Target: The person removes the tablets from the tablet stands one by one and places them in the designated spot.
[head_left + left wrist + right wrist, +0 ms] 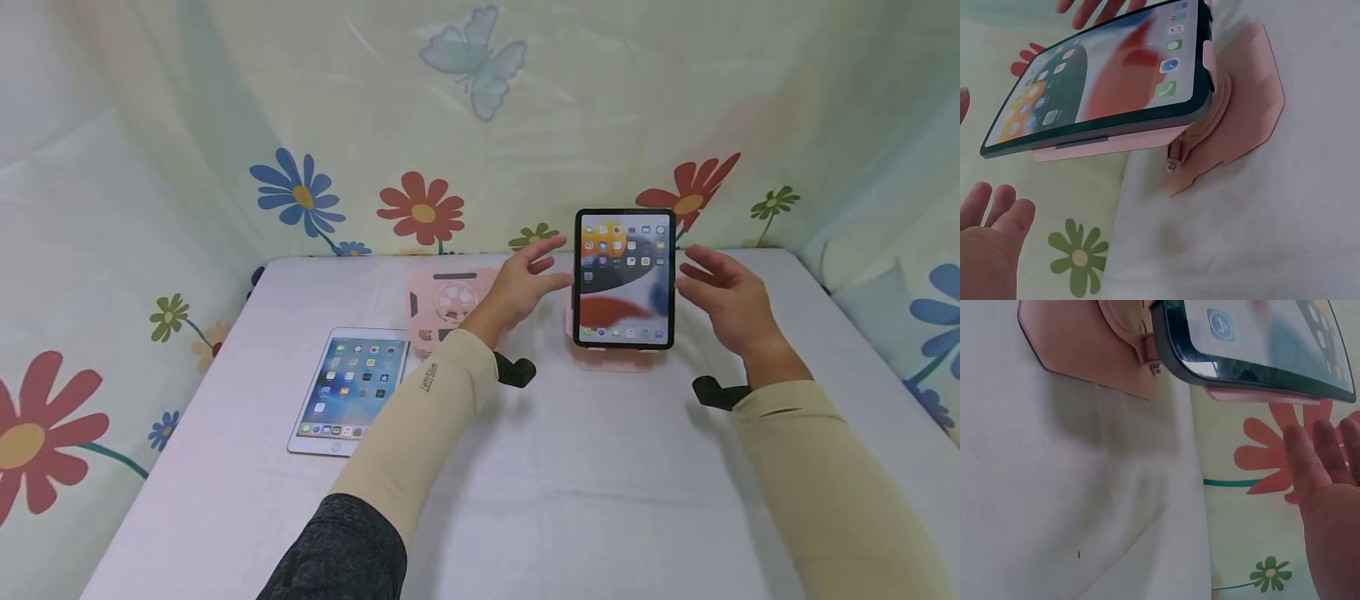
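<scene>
A black-framed tablet point(626, 287) stands upright on a pink tablet stand point(611, 360), its lit home screen toward me. In the left wrist view, the stand's base point(1250, 94) lies flat on the cloth and its hinge shows under the tablet. My left hand point(517, 287) hovers beside the tablet's left edge, fingers loosely extended. On the other side, my right hand point(727, 304) is held near the right edge with its fingers relaxed. Both wrist views show a gap between the fingers and the tablet. Neither hand holds anything.
A white tablet point(348, 387) with a lit screen lies on the white-covered table point(600, 483), partly behind my left forearm. Behind my left hand is a second pink stand point(423, 304), partly covered. A flowered curtain point(600, 100) hangs along the table's back edge.
</scene>
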Tool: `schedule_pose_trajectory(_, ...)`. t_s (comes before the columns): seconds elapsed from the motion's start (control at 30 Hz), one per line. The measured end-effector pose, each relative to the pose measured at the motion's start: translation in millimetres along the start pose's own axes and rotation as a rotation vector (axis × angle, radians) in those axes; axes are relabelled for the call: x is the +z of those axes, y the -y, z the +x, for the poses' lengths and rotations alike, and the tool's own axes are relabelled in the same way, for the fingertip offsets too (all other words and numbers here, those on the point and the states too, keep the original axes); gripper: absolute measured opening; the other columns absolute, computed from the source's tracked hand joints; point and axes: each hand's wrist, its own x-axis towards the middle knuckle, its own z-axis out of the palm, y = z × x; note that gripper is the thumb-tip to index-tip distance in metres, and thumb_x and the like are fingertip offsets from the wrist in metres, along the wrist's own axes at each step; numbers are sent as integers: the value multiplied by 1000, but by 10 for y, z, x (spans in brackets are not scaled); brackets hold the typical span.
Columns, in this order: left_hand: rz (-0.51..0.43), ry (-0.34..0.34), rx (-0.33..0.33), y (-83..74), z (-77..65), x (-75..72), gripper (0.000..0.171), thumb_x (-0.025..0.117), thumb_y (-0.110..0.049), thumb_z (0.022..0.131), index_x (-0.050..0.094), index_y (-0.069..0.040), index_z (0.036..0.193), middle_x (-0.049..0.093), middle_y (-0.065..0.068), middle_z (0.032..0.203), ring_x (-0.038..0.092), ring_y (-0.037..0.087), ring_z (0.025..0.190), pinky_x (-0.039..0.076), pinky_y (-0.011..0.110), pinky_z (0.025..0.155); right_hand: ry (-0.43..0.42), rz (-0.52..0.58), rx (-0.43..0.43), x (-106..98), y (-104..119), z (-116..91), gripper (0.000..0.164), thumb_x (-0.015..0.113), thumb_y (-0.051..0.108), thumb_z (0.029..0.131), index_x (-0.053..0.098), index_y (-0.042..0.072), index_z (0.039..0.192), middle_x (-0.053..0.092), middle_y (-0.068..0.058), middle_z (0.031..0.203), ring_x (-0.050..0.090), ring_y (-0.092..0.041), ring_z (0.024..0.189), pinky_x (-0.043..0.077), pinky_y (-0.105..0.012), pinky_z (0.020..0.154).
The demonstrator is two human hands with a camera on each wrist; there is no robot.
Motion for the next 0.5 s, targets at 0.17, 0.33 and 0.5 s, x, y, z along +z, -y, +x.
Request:
schedule_pose_trajectory(0.17,15,-6,-29,-9,77,51,53,74,-15,93,58,-30,141,45,-10,150,46,12,134,46,36,104,35,16,11,-28,2,69,62,58,34,102,34,26,158,31,-1,161,35,-25,144,41,-29,106)
schedule_pose_trajectory(0.33,-13,9,-41,-10,165,122,53,74,-13,92,59,-29,141,44,-8,151,45,15,136,44,41,106,42,160,18,22,59,126,65,63,26,100,34,22,158,25,-3,164,29,-29,147,38,-31,108)
schedule_pose_trajectory(0.5,-19,5,-77,20,229,210,52,75,-13,91,61,-30,138,47,-8,149,45,16,135,42,41,108,53,260,7,80,80,172,64,66,18,98,38,18,156,28,-6,162,28,-31,147,34,-34,112)
